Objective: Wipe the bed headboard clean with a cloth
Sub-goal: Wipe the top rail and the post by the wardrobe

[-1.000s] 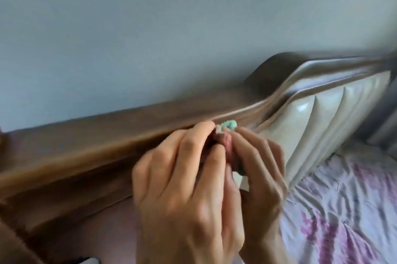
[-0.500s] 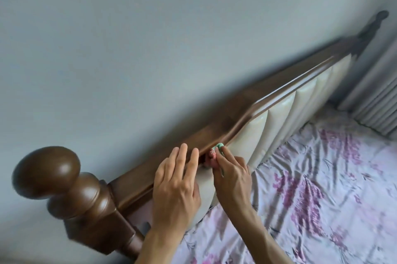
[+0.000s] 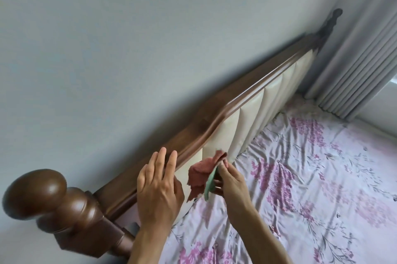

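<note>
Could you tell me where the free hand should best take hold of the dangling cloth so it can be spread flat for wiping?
Probably the loose pink lower corner of the cloth. It hangs free below the right hand, which pinches the green edge. The left hand, fingers straight on the headboard, could come from the left for a pinch grip.

1. A plain pale grey-blue wall fills the view from 9 to 1 o'clock.
2. Grey pleated curtains hang at 2 o'clock.
3. A bedsheet with purple flowers lies crumpled at 4 o'clock.
</note>
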`<state>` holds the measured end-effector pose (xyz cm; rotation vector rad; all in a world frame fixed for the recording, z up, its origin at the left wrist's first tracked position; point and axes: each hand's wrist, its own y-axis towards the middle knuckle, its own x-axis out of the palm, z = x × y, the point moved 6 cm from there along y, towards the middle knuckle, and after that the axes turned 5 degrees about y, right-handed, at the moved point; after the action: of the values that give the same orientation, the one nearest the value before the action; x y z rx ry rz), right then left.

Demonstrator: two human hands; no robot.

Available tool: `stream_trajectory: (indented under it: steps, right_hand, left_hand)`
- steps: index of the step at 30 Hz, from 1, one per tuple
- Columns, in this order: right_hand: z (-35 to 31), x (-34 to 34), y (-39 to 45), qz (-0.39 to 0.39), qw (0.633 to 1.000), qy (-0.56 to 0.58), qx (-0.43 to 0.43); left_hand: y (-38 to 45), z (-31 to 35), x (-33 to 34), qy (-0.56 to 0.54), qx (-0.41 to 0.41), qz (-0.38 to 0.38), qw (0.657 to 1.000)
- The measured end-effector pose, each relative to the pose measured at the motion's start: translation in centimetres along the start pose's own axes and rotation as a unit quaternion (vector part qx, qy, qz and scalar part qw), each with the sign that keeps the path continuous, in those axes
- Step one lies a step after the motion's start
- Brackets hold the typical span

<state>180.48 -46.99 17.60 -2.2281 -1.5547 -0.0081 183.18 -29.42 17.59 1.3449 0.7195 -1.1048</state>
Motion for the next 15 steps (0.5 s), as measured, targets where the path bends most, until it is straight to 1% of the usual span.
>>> stream_trajectory:
  steps: [2,3,4,5,6,7,8,9,12,13,15]
  right_hand:
    - [-1.4,-1.2,-0.4,0.002,0.999,-0.032,-0.03]
    - [-2.3,-1.5,-0.6,-0.004,0.993,-0.094,-0.067]
    - [-3.1,-2.2,-0.8,-0.008,0.973,-0.2,-0.113]
    - [-3.8,-2.7,-1.1,-0.001,0.93,-0.33,-0.16]
    - [-4.6,-3.3,-1.6,0.021,0.875,-0.44,-0.201]
    - [-5.5,-3.7,-2.2,0.045,0.831,-0.5,-0.238]
    - [-6.2,-4.0,-2.8,0.057,0.817,-0.514,-0.255]
    - [-6.5,-4.4,-3.0,0.058,0.823,-0.504,-0.254]
    - [-7.2,-5.2,-2.4,0.056,0.876,-0.424,-0.223]
    - [-7.2,-5.4,-2.1,0.061,0.887,-0.402,-0.217]
    - [-7.3,-5.7,-1.6,0.072,0.898,-0.379,-0.213]
  left_hand:
    - [0.0,0.2,0.1,0.01,0.005,0.013,1.0]
    - [0.1,0.2,0.0,0.019,0.008,0.023,1.0]
    - [0.0,0.3,0.1,0.026,0.008,0.028,0.999]
    - [0.0,0.1,0.1,0.032,0.007,0.031,0.999]
    - [-0.2,0.0,0.2,0.036,0.005,0.027,0.999]
    - [-0.3,-0.3,0.2,0.041,0.003,0.022,0.999]
    - [-0.5,-0.5,0.0,0.049,0.005,0.014,0.999]
    - [-0.7,-0.6,-0.3,0.053,0.007,0.006,0.999]
    - [-0.8,-0.4,-0.8,0.054,0.008,0.003,0.999]
    - [-0.9,-0.4,-0.9,0.051,0.002,0.007,0.999]
    - [-0.7,-0.5,-0.7,0.048,-0.011,0.026,0.998]
